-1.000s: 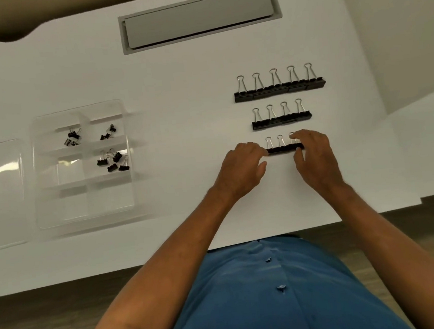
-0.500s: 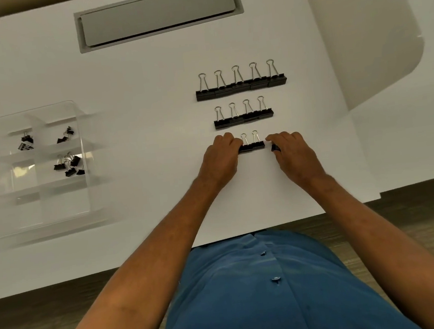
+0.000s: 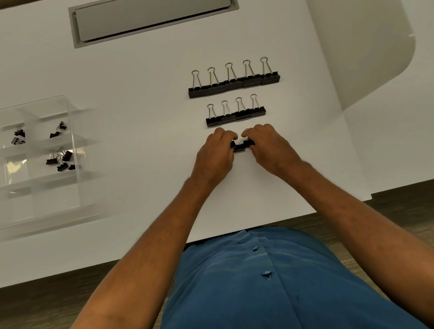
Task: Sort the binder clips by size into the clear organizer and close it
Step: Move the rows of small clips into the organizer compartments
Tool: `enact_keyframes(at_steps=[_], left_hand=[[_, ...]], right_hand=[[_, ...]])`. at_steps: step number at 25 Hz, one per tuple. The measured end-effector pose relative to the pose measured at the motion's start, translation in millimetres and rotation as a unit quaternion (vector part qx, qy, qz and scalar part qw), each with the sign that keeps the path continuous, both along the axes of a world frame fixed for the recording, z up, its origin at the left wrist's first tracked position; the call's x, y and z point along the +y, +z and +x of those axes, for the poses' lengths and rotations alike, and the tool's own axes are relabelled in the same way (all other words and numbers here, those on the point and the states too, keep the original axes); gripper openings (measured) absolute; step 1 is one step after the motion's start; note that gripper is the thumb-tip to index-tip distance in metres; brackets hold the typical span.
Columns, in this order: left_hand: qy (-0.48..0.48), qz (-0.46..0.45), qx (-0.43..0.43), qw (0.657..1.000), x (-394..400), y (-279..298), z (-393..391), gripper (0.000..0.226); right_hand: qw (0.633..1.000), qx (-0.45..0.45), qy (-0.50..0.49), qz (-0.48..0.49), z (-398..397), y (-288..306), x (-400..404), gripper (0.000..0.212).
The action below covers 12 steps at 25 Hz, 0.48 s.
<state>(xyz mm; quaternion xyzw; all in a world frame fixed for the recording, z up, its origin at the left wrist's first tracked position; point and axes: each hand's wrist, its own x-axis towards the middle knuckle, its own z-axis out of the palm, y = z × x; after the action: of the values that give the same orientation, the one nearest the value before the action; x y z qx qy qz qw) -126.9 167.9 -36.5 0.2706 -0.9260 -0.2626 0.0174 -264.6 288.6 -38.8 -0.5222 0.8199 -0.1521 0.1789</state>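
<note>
Black binder clips lie in rows on the white table. The far row holds several large clips, and the middle row holds several medium ones. The near row of small clips is squeezed together between my left hand and my right hand, with fingers of both hands curled onto its ends. The clear organizer sits at the left, blurred, with small black clips in three of its upper compartments. How many clips sit between my fingers is hidden.
A grey recessed cable hatch lies at the back of the table. A gap beside a second white surface runs along the right. The table's front edge is close to my blue shirt.
My hands have closed in toward each other, bunching the near row of small clips between them. The view has shifted, so the organizer sits farther left than one second ago.
</note>
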Motion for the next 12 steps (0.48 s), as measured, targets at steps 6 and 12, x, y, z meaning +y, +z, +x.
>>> enact_keyframes(at_steps=[6,12], left_hand=[[-0.031,0.019,-0.024,0.999,8,2,-19,0.025],[-0.067,0.01,-0.055,0.996,11,-3,-24,0.017]], right_hand=[[0.999,0.045,0.026,0.007,-3,-7,2,0.019],[0.999,0.032,-0.011,-0.01,-2,-8,13,0.009]])
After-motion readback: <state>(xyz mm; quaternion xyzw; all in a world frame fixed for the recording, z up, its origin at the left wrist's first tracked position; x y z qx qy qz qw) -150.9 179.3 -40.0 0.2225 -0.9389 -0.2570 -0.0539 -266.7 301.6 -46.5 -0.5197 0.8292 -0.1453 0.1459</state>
